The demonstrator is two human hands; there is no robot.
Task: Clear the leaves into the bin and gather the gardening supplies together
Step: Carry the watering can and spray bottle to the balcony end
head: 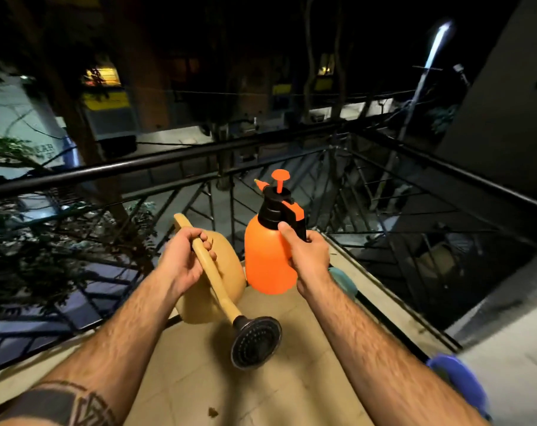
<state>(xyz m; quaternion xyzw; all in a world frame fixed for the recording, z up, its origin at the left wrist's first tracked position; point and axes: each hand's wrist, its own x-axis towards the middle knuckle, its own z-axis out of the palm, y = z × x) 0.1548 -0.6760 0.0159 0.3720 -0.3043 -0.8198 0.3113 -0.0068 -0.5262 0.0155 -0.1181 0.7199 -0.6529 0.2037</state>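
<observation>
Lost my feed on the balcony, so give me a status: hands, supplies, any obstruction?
Left hand gripping watering can by its spout. Right hand holding orange sprayer at the handle. Both carried side by side. One leaf scrap on the floor; path ahead open.

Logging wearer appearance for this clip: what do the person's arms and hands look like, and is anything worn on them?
Both forearms are bare and hairy, no sleeves in view. The left hand and right hand wear no gloves, rings or watch. The left forearm carries a dark tattoo: a solid band with geometric linework.

Head-worn camera looks down, close over both forearms.
</observation>
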